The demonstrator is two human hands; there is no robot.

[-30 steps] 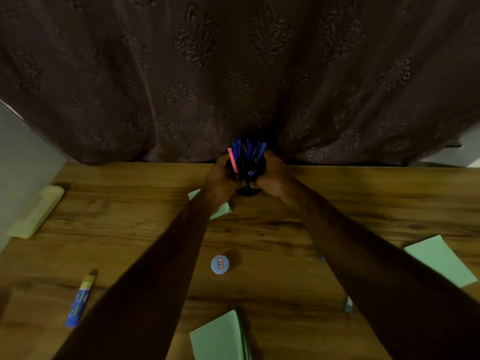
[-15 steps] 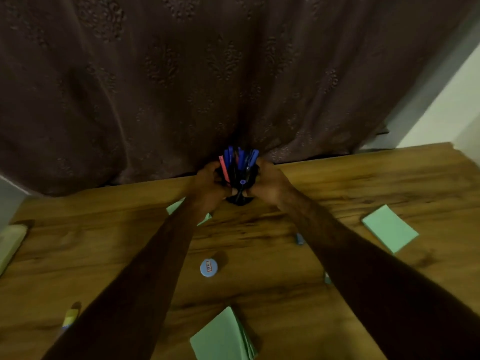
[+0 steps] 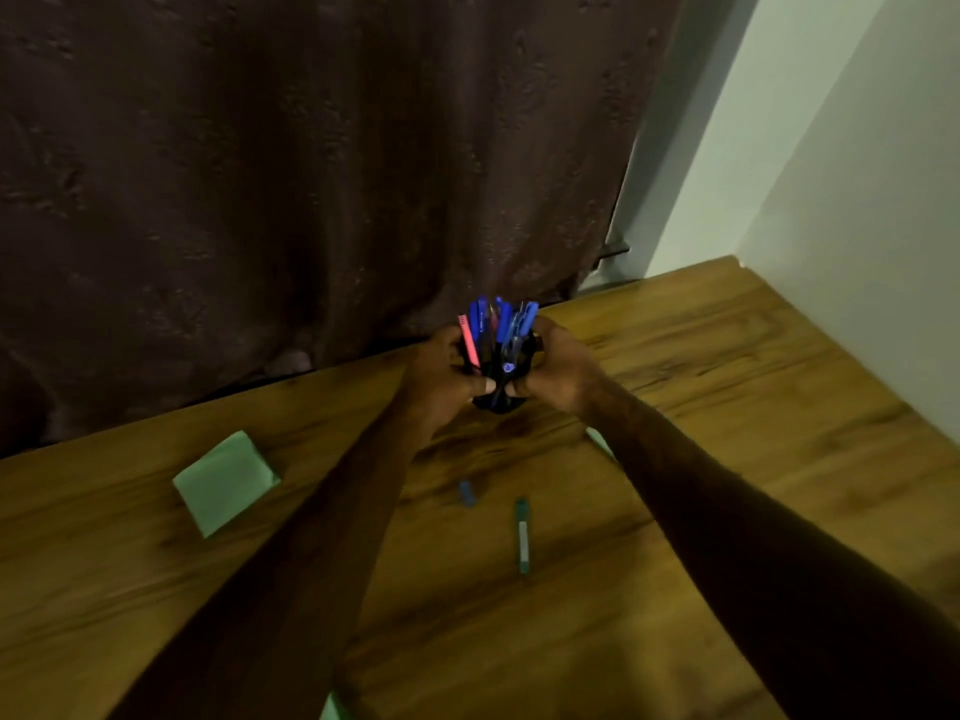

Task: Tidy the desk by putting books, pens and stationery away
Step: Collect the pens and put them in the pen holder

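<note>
Near the far edge of a wooden desk (image 3: 727,407), just in front of a dark brown curtain (image 3: 311,174), both hands wrap around a black pen holder (image 3: 500,397). The left hand (image 3: 441,376) clasps its left side and the right hand (image 3: 558,371) clasps its right side, thumbs pressed against the front. Blue pens (image 3: 501,319) and one pink pen (image 3: 468,339) stand upright inside the holder, whose base sits at or just above the desk surface; which one is unclear. On the desk nearer the camera lie a teal pen (image 3: 522,535), a small blue cap (image 3: 467,492) and a pale green sticky-note pad (image 3: 224,481), all apart from the hands.
</note>
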